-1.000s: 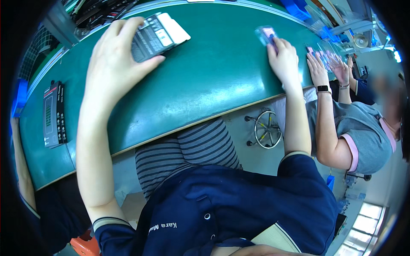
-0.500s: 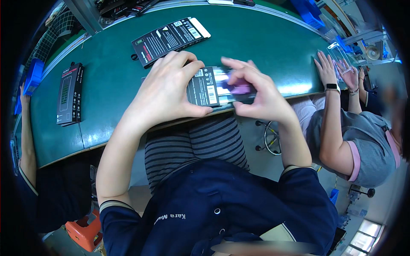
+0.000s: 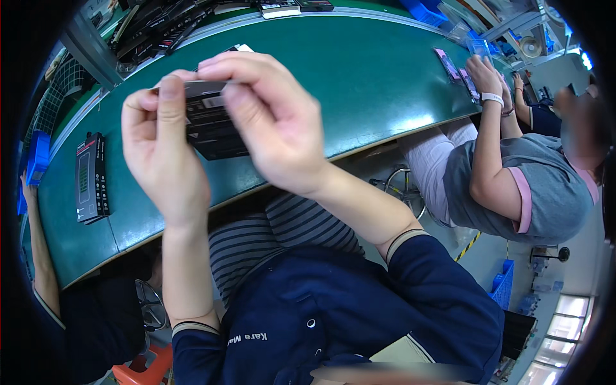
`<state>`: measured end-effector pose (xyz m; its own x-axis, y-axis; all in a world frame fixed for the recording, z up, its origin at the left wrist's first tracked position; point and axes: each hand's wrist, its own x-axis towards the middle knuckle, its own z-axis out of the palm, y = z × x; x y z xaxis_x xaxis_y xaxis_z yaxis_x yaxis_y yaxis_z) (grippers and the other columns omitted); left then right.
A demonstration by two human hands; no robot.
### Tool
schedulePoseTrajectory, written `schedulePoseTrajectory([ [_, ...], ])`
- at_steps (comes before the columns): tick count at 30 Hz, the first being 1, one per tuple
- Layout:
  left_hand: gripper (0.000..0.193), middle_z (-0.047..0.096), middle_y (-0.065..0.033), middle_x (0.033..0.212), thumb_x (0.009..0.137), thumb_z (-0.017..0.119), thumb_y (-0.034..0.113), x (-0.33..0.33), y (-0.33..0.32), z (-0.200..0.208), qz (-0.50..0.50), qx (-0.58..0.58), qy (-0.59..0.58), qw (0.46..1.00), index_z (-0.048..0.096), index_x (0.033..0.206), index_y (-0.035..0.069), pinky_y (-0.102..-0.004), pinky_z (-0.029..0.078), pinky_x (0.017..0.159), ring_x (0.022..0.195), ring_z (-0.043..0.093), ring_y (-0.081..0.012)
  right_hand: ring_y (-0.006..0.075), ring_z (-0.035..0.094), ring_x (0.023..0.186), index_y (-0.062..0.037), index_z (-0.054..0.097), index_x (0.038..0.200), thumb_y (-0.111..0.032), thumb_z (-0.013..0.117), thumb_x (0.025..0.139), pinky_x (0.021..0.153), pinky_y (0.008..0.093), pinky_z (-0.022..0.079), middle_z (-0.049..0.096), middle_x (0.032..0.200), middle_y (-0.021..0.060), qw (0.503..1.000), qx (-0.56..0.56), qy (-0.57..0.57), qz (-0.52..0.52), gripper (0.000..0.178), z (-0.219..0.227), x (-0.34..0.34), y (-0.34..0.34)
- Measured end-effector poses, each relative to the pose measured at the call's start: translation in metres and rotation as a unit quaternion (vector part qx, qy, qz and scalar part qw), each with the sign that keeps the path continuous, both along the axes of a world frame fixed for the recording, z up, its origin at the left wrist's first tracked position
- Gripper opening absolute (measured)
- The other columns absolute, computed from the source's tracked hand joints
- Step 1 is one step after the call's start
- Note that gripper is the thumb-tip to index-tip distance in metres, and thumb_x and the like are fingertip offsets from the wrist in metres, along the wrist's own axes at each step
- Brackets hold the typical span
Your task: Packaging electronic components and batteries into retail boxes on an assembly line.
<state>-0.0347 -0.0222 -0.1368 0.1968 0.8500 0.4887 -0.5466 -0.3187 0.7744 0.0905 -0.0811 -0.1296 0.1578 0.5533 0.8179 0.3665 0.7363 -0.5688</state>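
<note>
A black retail box (image 3: 217,131) with pale printing is held up over the near edge of the green table. On its left side my left hand (image 3: 163,144) grips it, thumb near the top end. Around the right side my right hand (image 3: 282,125) is closed, its thumb and fingers at the box's upper end. The fingers cover much of that end, and what is inside cannot be seen. Another box (image 3: 244,49) lies behind my hands, with just a corner showing. A black box with a green panel (image 3: 90,179) rests to the left.
Several dark boxes (image 3: 170,29) are heaped beyond the table's far edge at left. Blue bins (image 3: 40,157) stand at the left edge. A co-worker's hands (image 3: 487,80) work at the right, by pink-and-black pieces (image 3: 447,65). Another person's forearm (image 3: 42,237) reaches in at left.
Both hands have moved left and lifted the box, tipping its end up. My right hand has gone from the purple item at the box's open end onto the box; that item is now out of sight.
</note>
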Motion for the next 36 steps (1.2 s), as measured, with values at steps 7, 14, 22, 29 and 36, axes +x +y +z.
schedulePoseTrajectory([
  [7, 0.027, 0.063, -0.0124, 0.113, 0.099, 0.059, 0.000, -0.001, -0.003, 0.002, -0.005, 0.027, -0.028, 0.999, 0.049, 0.123, 0.005, -0.0257, 0.045, 0.094, 0.105, 0.060, -0.0143, 0.0118, 0.060, 0.100, -0.0011, 0.049, 0.114, 0.003, 0.058, 0.095, 0.091, 0.0261, 0.050, 0.063, 0.111, 0.0107, 0.944, -0.049, 0.296, 0.140, 0.021, -0.003, -0.018, 0.007],
  [14, 0.017, 0.064, -0.0129, 0.111, 0.098, 0.062, 0.003, 0.008, -0.004, -0.005, 0.048, 0.076, -0.006, 0.996, 0.054, 0.113, 0.003, -0.0248, 0.046, 0.091, 0.102, 0.060, -0.0137, 0.0140, 0.061, 0.101, -0.0035, 0.044, 0.115, 0.004, 0.055, 0.097, 0.090, 0.0272, 0.051, 0.062, 0.113, 0.0128, 0.952, -0.040, 0.274, 0.130, 0.023, -0.013, -0.014, 0.010],
  [22, 0.043, 0.058, -0.0160, 0.128, 0.103, 0.058, 0.019, -0.029, -0.004, 0.003, 0.044, -0.047, 0.105, 0.992, 0.044, 0.141, 0.003, -0.0276, 0.048, 0.092, 0.110, 0.059, -0.0185, 0.0303, 0.067, 0.101, -0.0083, 0.041, 0.115, 0.008, 0.076, 0.078, 0.087, 0.0396, 0.053, 0.063, 0.112, 0.0225, 0.984, 0.093, -0.098, -0.117, 0.054, -0.044, -0.004, -0.011],
  [29, 0.055, 0.056, -0.0166, 0.139, 0.097, 0.061, 0.008, -0.120, 0.014, 0.000, 0.165, -0.025, 0.252, 0.953, 0.043, 0.149, 0.003, -0.0331, 0.047, 0.103, 0.121, 0.059, -0.0203, 0.0364, 0.058, 0.124, -0.0069, 0.059, 0.083, -0.017, 0.080, 0.077, 0.103, 0.0481, 0.046, 0.065, 0.123, 0.0147, 0.944, -0.054, -0.321, 0.056, 0.024, -0.041, -0.005, -0.003],
  [36, 0.043, 0.055, -0.0245, 0.138, 0.102, 0.055, 0.020, -0.294, 0.117, -0.038, 0.277, 0.138, 0.697, 0.647, 0.053, 0.143, 0.006, -0.0366, 0.049, 0.098, 0.116, 0.063, -0.0319, 0.0509, 0.027, 0.144, -0.0151, 0.051, 0.144, -0.046, 0.063, 0.094, 0.117, 0.0560, 0.028, 0.032, 0.160, 0.0192, 0.850, -0.267, -0.424, -0.164, 0.060, -0.048, 0.046, 0.037],
])
